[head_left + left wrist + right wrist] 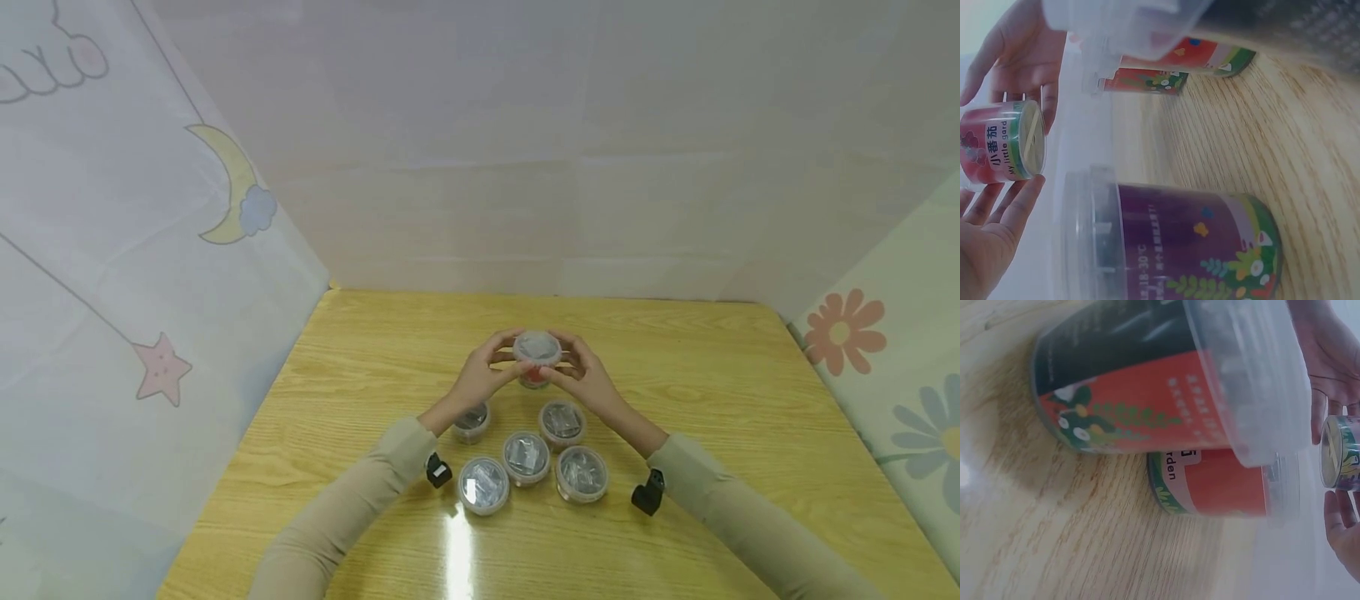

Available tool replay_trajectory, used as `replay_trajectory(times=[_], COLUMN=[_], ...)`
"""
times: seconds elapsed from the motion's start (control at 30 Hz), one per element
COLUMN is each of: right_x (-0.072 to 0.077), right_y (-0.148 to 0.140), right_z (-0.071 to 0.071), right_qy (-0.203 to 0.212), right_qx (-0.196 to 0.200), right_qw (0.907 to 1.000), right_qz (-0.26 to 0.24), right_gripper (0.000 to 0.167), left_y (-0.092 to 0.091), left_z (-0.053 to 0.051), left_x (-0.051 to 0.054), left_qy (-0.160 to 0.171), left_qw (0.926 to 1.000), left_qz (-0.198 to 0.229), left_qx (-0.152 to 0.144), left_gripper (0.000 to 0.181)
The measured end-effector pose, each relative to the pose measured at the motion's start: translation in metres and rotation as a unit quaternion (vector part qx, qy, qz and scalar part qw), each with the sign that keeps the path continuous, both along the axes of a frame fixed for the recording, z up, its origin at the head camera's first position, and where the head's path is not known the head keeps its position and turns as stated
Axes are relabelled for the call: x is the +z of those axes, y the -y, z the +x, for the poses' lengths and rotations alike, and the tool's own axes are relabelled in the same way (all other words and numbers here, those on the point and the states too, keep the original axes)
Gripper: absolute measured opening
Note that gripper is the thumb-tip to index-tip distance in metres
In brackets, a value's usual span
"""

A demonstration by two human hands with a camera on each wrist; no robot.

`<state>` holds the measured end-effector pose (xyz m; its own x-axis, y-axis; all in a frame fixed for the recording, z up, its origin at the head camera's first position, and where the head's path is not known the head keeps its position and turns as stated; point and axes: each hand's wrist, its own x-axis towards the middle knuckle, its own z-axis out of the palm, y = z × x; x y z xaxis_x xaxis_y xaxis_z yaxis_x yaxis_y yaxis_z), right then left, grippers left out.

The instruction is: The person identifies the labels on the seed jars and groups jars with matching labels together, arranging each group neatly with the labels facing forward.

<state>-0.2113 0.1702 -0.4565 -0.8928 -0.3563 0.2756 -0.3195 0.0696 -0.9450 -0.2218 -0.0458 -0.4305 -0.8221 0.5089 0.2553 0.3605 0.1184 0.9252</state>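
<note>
A small clear plastic tub with a lid (537, 345) and a red printed label is held up over the far half of the table. My left hand (482, 372) grips its left side, thumb at the front and fingers around the side. From the right, my right hand (587, 377) grips it likewise. In the left wrist view the held tub (1000, 142) shows its pale base and a red-and-green label reading "My little garden". Similar lidded tubs stand nearer me, among them a purple-labelled tub (1197, 244) and a black-and-red one (1122, 381).
Five-like rows aside, several tubs sit below my forearms: a left tub (472, 422), a middle tub (526, 457) and a right tub (582, 474) among them. The wooden table (675, 350) meets a pale cloth backdrop (465, 208) behind and at both sides.
</note>
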Motion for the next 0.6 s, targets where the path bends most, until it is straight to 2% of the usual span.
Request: replay_trajectory(times=[0.23, 0.6], right_x=[0.012, -0.009], right_y=[0.002, -0.003], right_z=[0.008, -0.001], right_qy=[-0.001, -0.007], right_qx=[-0.008, 0.003], right_qw=[0.9999, 1.0], right_qz=[0.015, 0.006], right_gripper=[0.057, 0.055], left_y=[0.002, 0.005], left_z=[0.0, -0.003], left_x=[0.0, -0.006], left_qy=[0.003, 0.026], left_qw=[1.0, 0.9987], left_qz=[-0.006, -0.034], left_qx=[-0.003, -0.027], left_gripper=[0.054, 0.058])
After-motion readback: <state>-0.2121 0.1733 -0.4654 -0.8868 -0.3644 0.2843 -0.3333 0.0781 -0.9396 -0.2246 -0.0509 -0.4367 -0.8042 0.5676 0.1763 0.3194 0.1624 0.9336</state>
